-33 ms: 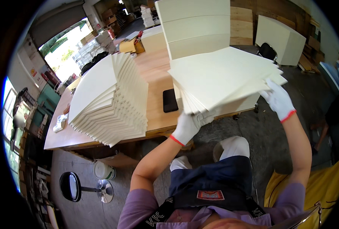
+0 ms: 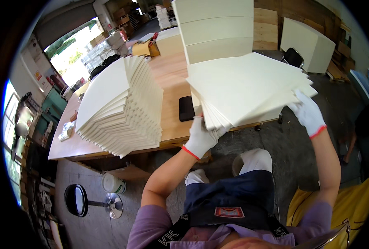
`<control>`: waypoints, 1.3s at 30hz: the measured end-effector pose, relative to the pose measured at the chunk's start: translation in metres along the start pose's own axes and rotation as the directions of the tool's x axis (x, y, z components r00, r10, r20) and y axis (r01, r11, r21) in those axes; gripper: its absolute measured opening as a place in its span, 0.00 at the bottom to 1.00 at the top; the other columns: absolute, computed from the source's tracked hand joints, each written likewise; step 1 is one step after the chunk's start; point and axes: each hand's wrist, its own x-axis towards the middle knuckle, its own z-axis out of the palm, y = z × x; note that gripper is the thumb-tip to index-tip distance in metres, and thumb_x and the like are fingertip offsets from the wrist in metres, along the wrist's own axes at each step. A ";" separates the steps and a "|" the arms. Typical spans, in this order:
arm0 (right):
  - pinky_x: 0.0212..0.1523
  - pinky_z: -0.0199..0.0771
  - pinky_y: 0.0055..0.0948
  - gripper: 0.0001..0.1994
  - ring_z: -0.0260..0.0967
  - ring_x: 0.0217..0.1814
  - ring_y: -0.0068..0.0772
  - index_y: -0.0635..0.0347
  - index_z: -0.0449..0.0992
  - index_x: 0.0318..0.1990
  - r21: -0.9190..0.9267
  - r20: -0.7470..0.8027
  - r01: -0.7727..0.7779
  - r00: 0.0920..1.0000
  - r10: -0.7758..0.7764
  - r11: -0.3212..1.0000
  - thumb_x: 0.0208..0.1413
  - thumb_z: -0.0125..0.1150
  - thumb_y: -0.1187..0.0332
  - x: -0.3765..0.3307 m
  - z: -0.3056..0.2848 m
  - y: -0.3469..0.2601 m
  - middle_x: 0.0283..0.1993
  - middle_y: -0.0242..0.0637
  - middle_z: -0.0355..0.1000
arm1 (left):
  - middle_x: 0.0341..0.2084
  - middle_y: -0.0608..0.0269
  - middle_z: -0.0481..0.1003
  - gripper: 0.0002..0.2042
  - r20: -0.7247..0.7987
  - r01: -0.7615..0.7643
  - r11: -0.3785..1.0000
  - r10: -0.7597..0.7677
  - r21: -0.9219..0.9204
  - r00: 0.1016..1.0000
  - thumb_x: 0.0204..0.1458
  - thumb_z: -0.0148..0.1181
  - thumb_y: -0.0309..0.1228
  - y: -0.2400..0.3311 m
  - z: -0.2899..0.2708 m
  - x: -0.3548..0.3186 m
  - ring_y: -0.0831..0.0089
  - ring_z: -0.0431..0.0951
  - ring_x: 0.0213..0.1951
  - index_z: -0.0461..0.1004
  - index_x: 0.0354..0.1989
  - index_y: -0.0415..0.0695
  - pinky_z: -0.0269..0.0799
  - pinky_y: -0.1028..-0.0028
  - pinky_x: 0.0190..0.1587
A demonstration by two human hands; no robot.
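Both my hands wear white gloves with red cuffs. A loosely fanned batch of cream-white sheets, stiff like board, lies tilted between them. My left hand is closed on the batch's near left corner, where several edges are spread apart. At the right-hand edge my right hand grips the sheets, its fingers partly hidden against them. Beneath and behind the batch is more white board. To the left stands a tall stack of similar sheets, laid in staggered bundles with stepped edges.
The wooden table carries a black phone between the stacks. A high white stack rises behind the batch. On the floor are a white bucket and a stool. A black chair stands at the far right.
My right hand has shifted slightly right and down along the sheets' edge. My left hand has moved a little left at the corner, and the near edges show a bit more spread.
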 end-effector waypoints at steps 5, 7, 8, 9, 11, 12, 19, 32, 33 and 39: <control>0.42 0.85 0.30 0.22 0.76 0.54 0.31 0.63 0.65 0.62 -0.188 -0.070 -0.039 0.997 0.026 0.981 0.64 0.56 0.63 -0.054 -0.024 -0.033 0.57 0.37 0.72 | 0.49 0.54 0.76 0.24 0.010 0.046 0.937 -0.053 0.345 0.999 0.59 0.59 0.39 0.014 0.018 -0.011 0.61 0.79 0.50 0.66 0.59 0.39 0.77 0.63 0.52; 0.41 0.85 0.31 0.21 0.76 0.54 0.31 0.64 0.65 0.62 -0.232 0.056 -0.020 0.998 0.034 0.973 0.65 0.55 0.65 -0.054 -0.034 -0.040 0.58 0.38 0.72 | 0.46 0.57 0.77 0.21 -0.037 -0.033 0.954 0.046 0.299 0.998 0.56 0.62 0.28 0.016 0.031 -0.037 0.66 0.79 0.48 0.66 0.57 0.36 0.77 0.67 0.50; 0.44 0.85 0.34 0.22 0.75 0.56 0.33 0.64 0.64 0.63 -0.230 0.128 -0.021 0.990 0.052 0.973 0.65 0.54 0.66 -0.053 -0.031 -0.044 0.60 0.40 0.71 | 0.47 0.56 0.76 0.22 -0.027 -0.094 0.950 0.107 0.299 0.994 0.55 0.63 0.28 0.019 0.031 -0.047 0.66 0.79 0.48 0.66 0.58 0.36 0.77 0.67 0.51; 0.46 0.84 0.35 0.22 0.74 0.58 0.33 0.64 0.64 0.64 -0.187 0.157 0.006 0.987 0.024 0.982 0.65 0.54 0.66 -0.047 -0.018 -0.039 0.61 0.40 0.70 | 0.48 0.56 0.76 0.24 -0.016 -0.155 0.942 0.167 0.298 0.986 0.55 0.63 0.28 0.024 0.028 -0.058 0.66 0.78 0.49 0.65 0.58 0.35 0.76 0.67 0.52; 0.49 0.83 0.37 0.23 0.72 0.60 0.34 0.63 0.63 0.65 -0.082 0.192 0.061 0.980 -0.044 0.995 0.64 0.54 0.67 -0.037 0.022 -0.025 0.62 0.41 0.69 | 0.51 0.55 0.74 0.25 -0.019 -0.235 0.871 0.269 0.432 0.963 0.55 0.63 0.27 0.050 0.016 -0.084 0.65 0.77 0.50 0.64 0.60 0.34 0.75 0.67 0.54; 0.57 0.76 0.42 0.25 0.69 0.63 0.34 0.62 0.62 0.66 -0.068 0.175 0.094 0.981 -0.081 0.993 0.64 0.55 0.66 -0.020 0.043 -0.019 0.63 0.40 0.68 | 0.49 0.53 0.75 0.24 0.015 -0.373 0.841 0.400 0.392 0.916 0.54 0.64 0.27 0.059 0.016 -0.097 0.64 0.77 0.49 0.65 0.58 0.31 0.74 0.68 0.52; 0.54 0.75 0.42 0.20 0.73 0.46 0.32 0.63 0.72 0.54 0.093 0.775 0.050 0.623 -0.104 0.994 0.65 0.54 0.55 -0.018 0.295 0.019 0.46 0.36 0.71 | 0.52 0.53 0.72 0.19 0.000 -0.807 0.496 0.852 0.321 0.524 0.62 0.52 0.28 0.174 0.011 -0.142 0.63 0.74 0.55 0.65 0.60 0.39 0.74 0.64 0.55; 0.40 0.83 0.44 0.19 0.75 0.45 0.39 0.66 0.72 0.51 -0.056 0.705 -0.307 0.662 0.256 0.950 0.61 0.60 0.59 0.009 0.475 0.147 0.47 0.42 0.73 | 0.57 0.54 0.63 0.16 -0.479 -0.698 0.695 0.679 0.176 0.556 0.60 0.52 0.25 0.302 -0.078 -0.119 0.57 0.65 0.59 0.64 0.56 0.39 0.62 0.44 0.64; 0.41 0.82 0.44 0.19 0.75 0.47 0.40 0.64 0.72 0.51 -0.010 0.713 -0.354 0.653 0.255 0.935 0.61 0.60 0.58 0.020 0.474 0.158 0.49 0.43 0.74 | 0.57 0.51 0.64 0.15 -0.454 -0.696 0.695 0.686 0.181 0.568 0.60 0.51 0.23 0.298 -0.081 -0.113 0.53 0.65 0.60 0.63 0.55 0.38 0.62 0.42 0.64; 0.41 0.83 0.45 0.18 0.76 0.46 0.41 0.66 0.72 0.52 -0.032 0.694 -0.302 0.679 0.239 0.953 0.62 0.60 0.61 0.031 0.477 0.173 0.49 0.43 0.74 | 0.57 0.46 0.64 0.14 -0.369 -0.722 0.647 0.751 0.245 0.547 0.60 0.48 0.20 0.287 -0.069 -0.118 0.46 0.67 0.60 0.61 0.54 0.37 0.64 0.39 0.63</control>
